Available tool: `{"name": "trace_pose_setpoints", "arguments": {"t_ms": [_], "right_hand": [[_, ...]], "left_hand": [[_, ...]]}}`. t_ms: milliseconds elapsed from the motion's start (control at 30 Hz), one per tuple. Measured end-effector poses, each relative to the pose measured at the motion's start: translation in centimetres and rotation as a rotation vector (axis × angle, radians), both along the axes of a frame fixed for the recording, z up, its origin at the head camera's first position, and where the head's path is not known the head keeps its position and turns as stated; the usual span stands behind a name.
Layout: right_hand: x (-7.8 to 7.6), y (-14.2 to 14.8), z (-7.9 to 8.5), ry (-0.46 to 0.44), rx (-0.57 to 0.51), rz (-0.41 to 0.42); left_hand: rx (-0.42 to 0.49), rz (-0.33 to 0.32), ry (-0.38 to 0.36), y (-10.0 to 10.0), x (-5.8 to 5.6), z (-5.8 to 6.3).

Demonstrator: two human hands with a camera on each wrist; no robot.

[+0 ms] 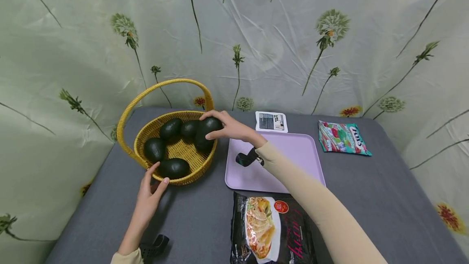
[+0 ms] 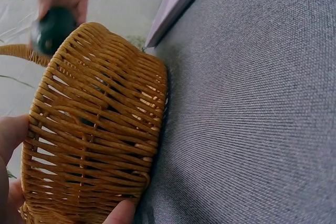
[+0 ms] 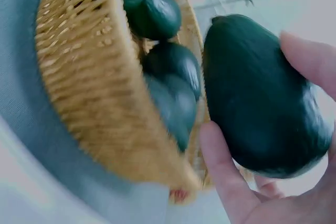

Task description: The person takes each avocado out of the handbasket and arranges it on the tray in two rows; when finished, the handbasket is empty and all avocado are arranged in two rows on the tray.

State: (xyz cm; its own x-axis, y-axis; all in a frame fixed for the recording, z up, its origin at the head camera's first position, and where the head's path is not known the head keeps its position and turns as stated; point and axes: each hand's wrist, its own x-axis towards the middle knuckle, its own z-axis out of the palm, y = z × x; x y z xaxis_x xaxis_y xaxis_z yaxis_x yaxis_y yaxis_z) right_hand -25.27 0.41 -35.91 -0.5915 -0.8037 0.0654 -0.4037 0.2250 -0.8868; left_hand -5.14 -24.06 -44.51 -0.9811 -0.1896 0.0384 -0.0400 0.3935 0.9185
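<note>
A yellow wicker basket [image 1: 192, 179] with a tall arched handle stands on the left, holding several dark green avocados [image 1: 154, 149]. My right hand [image 1: 231, 127] grips another avocado [image 3: 262, 103] between thumb and fingers at the basket's right rim. In the right wrist view that avocado is beside the rim, with the others inside behind the woven wall. At the near side, my left hand [image 1: 148, 199] holds the basket, one fingertip on the rim and another digit low on the outer wall [image 2: 94, 124]. Part of this hand is hidden below the rim.
Right of the basket lies a lilac tray [image 1: 293, 150], under my right forearm. A white labelled packet [image 1: 271, 122] sits behind it, and a teal candy bag [image 1: 343, 138] farther right. A black noodle package [image 1: 271, 229] lies in front. Floral fabric [image 1: 271, 52] hangs behind the table.
</note>
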Motion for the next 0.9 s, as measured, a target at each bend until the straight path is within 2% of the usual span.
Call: {"name": "trace_pose_setpoints", "arguments": {"t_ms": [200,400,500,600,667,900], "right_hand": [[-0.3,5.2,-1.6,-0.249,-0.151,-0.089],[0.2,9.2,-3.2,-0.247,-0.054,-0.298],[0.5,10.2,-4.2,-0.330,-0.092,-0.359],[0.7,10.7,-5.1,-0.430,-0.158,-0.369],[0.8,10.8,-5.5,-0.465,-0.176,-0.368],[0.7,10.7,-6.3,-0.412,-0.132,-0.332]], "left_hand": [[-0.015,-0.001,0.011,0.0,0.0,-0.1],[-0.024,0.000,0.012,0.0,0.1,-0.2],[-0.029,0.000,0.010,-0.1,0.2,-0.2],[-0.029,0.002,0.012,0.0,0.2,-0.2],[-0.028,0.003,0.015,0.1,0.2,-0.2],[-0.028,0.007,0.015,0.1,0.1,-0.2]]}}
